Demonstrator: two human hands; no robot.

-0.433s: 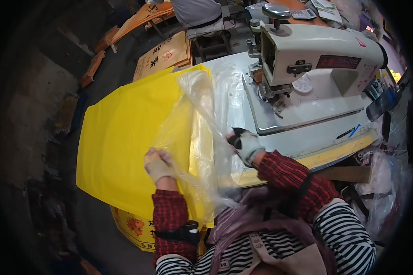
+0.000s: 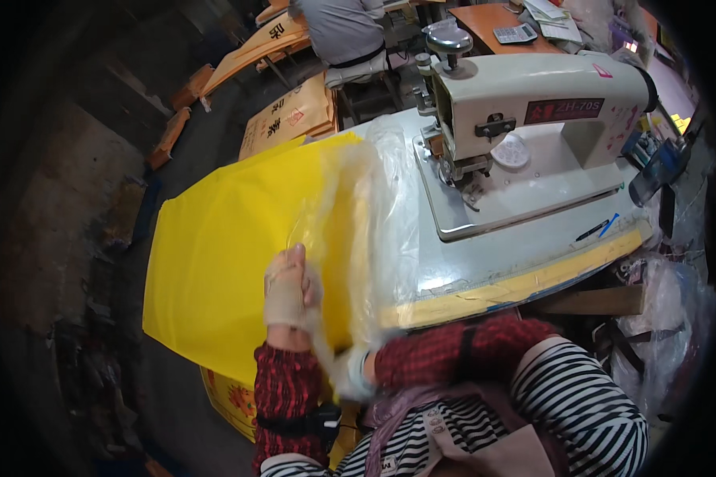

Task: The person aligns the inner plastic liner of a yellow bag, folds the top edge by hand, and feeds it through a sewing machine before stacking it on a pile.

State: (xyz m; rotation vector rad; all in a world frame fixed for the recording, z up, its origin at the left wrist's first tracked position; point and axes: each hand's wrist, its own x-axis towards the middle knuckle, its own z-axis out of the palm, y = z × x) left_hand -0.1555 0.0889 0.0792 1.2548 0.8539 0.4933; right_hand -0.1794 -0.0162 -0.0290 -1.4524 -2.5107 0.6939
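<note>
My left hand (image 2: 293, 286), wrapped in a beige bandage or fingerless glove, is closed on a thin clear plastic bag (image 2: 362, 195). The film hangs over the right side of a stack of yellow sacks (image 2: 211, 254). Low in front of my body, my right hand (image 2: 355, 377) in a whitish glove is at the film's near end. Motion smears its fingers, so its hold cannot be made out. More clear plastic (image 2: 396, 191) lies flat on the white table, right of the yellow stack.
A white industrial sewing machine (image 2: 533, 95) stands on the table (image 2: 485, 246), with a pen (image 2: 592, 230) to its right. Brown printed sacks (image 2: 290, 119) are piled beyond. A seated person (image 2: 346, 32) is farther back. Loose plastic (image 2: 652, 318) hangs at the right.
My right hand has swept down and left from the table edge toward my body. My left hand has shifted slightly right, still on the film. The whole view has shifted a little.
</note>
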